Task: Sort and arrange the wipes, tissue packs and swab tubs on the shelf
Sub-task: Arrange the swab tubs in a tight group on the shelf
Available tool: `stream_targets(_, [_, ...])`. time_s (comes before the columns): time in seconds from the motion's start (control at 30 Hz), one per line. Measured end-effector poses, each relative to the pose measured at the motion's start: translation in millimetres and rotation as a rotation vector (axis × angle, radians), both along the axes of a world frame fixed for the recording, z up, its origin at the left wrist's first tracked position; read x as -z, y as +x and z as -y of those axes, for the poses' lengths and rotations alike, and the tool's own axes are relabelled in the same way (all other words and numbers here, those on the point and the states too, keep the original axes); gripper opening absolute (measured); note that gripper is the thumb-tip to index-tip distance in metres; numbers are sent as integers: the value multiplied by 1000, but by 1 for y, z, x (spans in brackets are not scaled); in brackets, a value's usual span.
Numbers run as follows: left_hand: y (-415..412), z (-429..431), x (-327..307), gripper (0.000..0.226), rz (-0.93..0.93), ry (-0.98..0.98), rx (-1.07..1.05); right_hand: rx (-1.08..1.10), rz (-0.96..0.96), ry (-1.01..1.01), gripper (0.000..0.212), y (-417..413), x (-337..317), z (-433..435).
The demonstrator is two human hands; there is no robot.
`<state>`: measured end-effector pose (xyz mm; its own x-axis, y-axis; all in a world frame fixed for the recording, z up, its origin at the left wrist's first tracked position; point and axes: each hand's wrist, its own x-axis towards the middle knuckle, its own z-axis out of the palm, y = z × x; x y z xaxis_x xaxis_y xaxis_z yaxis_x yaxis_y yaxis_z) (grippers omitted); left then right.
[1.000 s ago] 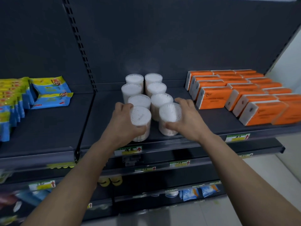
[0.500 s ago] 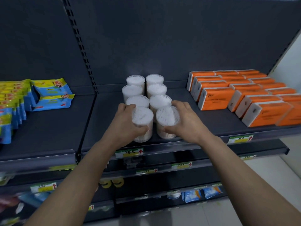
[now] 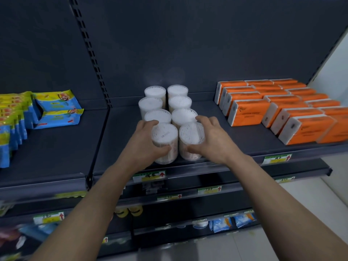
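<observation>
Several clear swab tubs stand in two columns in the middle of the dark shelf [image 3: 235, 144]. My left hand [image 3: 143, 146] grips the front left swab tub [image 3: 165, 136], thumb across its front. My right hand [image 3: 214, 140] grips the front right swab tub [image 3: 191, 136] from its right side. Both tubs stand upright near the shelf's front edge, side by side. Behind them the back swab tubs [image 3: 165, 102] form neat pairs. Blue and yellow wipes packs [image 3: 58, 108] lie at the left. Orange tissue packs [image 3: 248, 112] fill the right.
A perforated upright post [image 3: 90, 53] divides the left bay from the middle one. Price labels [image 3: 150, 176] line the shelf's front rail. Lower shelves hold small blue packets [image 3: 220, 224] and yellow items [image 3: 130, 211]. Pale floor shows at the lower right.
Both hands have slid the two front tubs closer together and slightly back toward the rows. The view shifted a little.
</observation>
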<state>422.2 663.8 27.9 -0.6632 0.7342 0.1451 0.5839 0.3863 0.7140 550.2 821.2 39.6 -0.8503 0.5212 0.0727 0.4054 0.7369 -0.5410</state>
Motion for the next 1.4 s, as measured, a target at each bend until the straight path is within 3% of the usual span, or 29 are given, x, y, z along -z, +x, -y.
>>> stream_targets(0.23, [-3,11,-7,84,-2,1,-23,85,-28,65,89,0,-8,-5])
stream_targets(0.4, [-9,25,-7,75,-32,9,-103,102,-75,92,91,-1,-15,-5])
stream_targets(0.73, [-24,54,1,71,-73,69,-269,-257,-90,-63,86,-30,-18,45])
stream_targets(0.87, [-40,75,3,69,-84,58,-298,-338,-114,-6,84,-53,-16,67])
stream_targets(1.17, [-85,94,8,76,-61,29,-259,-263,-1,238,85,-102,-7,90])
stream_targets(1.4, [-113,86,18,73,-44,80,-177,-177,-2,233,83,-116,-2,91])
